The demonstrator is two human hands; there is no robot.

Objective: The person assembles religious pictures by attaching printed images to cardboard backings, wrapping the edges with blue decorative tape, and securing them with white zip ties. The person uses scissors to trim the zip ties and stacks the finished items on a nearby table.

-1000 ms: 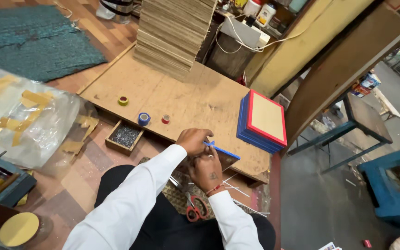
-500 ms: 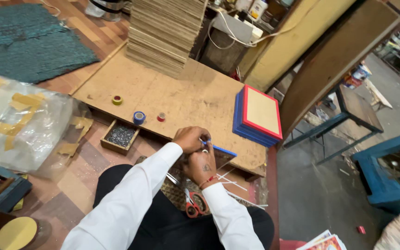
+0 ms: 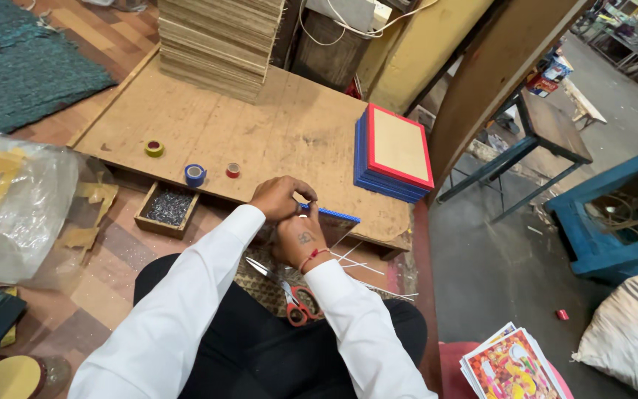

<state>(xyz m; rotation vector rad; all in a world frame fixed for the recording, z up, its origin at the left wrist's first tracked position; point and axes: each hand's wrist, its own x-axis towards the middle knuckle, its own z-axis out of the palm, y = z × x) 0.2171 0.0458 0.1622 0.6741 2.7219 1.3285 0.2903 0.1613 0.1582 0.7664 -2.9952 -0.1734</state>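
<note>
Both hands pinched on the blue strip (image 3: 334, 213): left hand (image 3: 278, 198), right hand (image 3: 298, 240); it runs off rightward along the bench (image 3: 260, 133) edge.

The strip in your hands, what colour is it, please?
The strip is blue, seen in the head view.

I am in a workshop. My low wooden worktop (image 3: 260, 133) has a tall pile of boards (image 3: 215, 41), tape rolls (image 3: 195, 175), a box of nails (image 3: 165, 209) and frames (image 3: 394, 151). Scissors (image 3: 298, 304) lie by my legs.
</note>
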